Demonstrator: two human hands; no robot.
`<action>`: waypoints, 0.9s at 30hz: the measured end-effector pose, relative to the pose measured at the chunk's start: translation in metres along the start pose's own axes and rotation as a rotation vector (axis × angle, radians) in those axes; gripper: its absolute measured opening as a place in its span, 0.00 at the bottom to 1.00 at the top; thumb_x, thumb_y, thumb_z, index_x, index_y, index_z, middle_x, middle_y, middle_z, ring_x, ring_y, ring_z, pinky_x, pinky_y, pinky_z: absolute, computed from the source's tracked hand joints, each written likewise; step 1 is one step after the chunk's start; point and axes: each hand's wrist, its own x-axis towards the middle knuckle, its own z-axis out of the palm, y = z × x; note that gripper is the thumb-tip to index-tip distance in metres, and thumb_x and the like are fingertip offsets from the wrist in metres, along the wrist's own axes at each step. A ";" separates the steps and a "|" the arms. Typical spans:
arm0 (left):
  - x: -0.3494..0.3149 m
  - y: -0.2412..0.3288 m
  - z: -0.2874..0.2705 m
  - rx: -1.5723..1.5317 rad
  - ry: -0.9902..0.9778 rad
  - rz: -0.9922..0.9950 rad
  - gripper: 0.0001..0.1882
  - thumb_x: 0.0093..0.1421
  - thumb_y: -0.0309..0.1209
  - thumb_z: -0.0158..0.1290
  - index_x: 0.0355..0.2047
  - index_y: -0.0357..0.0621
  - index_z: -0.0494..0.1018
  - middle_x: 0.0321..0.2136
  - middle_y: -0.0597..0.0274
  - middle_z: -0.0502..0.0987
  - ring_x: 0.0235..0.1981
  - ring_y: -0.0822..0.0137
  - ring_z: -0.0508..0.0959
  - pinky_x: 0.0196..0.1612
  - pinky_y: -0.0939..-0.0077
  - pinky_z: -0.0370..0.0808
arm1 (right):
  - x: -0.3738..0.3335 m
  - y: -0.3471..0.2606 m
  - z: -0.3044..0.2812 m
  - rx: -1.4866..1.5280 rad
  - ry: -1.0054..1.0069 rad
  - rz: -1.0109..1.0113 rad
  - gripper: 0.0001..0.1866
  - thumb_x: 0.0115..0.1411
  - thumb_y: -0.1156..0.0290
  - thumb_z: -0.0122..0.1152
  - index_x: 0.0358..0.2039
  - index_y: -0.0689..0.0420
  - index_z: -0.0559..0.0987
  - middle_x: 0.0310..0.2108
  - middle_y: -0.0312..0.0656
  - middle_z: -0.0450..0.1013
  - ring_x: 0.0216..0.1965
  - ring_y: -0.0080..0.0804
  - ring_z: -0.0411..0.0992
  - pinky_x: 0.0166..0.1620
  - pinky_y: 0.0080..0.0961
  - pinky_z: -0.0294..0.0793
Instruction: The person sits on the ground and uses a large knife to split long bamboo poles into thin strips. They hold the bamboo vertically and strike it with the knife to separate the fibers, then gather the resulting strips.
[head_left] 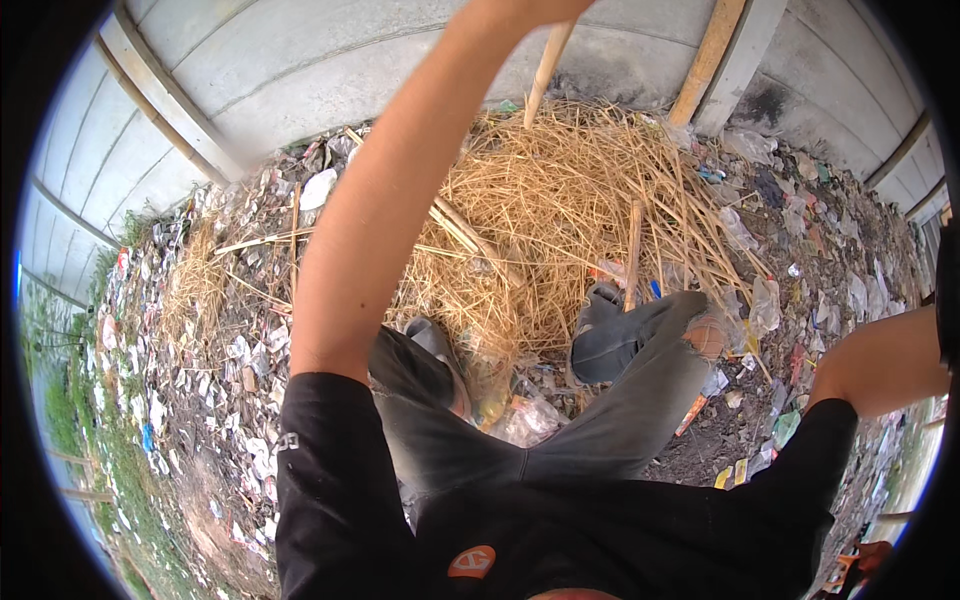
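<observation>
My left arm reaches up to the top edge, where only part of my left hand (540, 8) shows. Its fingers are cut off by the frame. A pale wooden pole (548, 75) runs from beside that hand down into a heap of dry straw (570, 190); whether the hand grips the pole cannot be seen. My right arm stretches out to the right rim, and the hand there is outside the picture. Straw spreads around my sandalled feet, with a short stick (634, 255) standing beside the right one and a thicker stick (478, 240) lying across the heap.
A grey concrete panel wall (330, 70) rises behind the straw. Against it lean a wooden post (708, 60) and a bamboo pole (160, 110). Scattered plastic litter (225, 390) covers the ground on both sides. Green plants (65, 400) grow at the far left.
</observation>
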 end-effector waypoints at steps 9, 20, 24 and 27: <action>-0.364 -0.153 0.091 0.014 -1.255 -0.708 0.45 0.56 0.62 0.60 0.58 0.32 0.72 0.54 0.40 0.75 0.55 0.46 0.76 0.60 0.58 0.71 | -0.106 0.161 0.078 -0.062 -0.427 0.449 0.21 0.67 0.52 0.59 0.33 0.61 0.76 0.20 0.41 0.68 0.19 0.32 0.67 0.24 0.31 0.68; -0.136 -0.077 -0.004 -0.585 0.224 -0.418 0.38 0.73 0.52 0.43 0.69 0.33 0.52 0.65 0.35 0.61 0.67 0.46 0.65 0.64 0.53 0.70 | -0.140 0.049 0.108 0.148 -0.565 0.327 0.21 0.65 0.57 0.65 0.41 0.66 0.77 0.24 0.44 0.73 0.21 0.32 0.71 0.27 0.34 0.69; -0.078 -0.064 -0.072 -0.515 0.559 -0.215 0.33 0.75 0.49 0.41 0.65 0.30 0.56 0.61 0.37 0.66 0.64 0.50 0.69 0.61 0.58 0.74 | -0.153 0.026 0.122 0.230 -0.645 0.184 0.20 0.63 0.59 0.66 0.37 0.66 0.74 0.25 0.50 0.73 0.22 0.41 0.72 0.29 0.38 0.70; -0.069 -0.066 -0.095 -0.625 0.734 -0.412 0.29 0.74 0.47 0.44 0.61 0.32 0.62 0.55 0.46 0.71 0.59 0.57 0.72 0.56 0.61 0.77 | -0.154 0.004 0.125 0.204 -0.662 0.108 0.19 0.62 0.60 0.68 0.34 0.65 0.73 0.24 0.54 0.73 0.23 0.45 0.74 0.30 0.39 0.71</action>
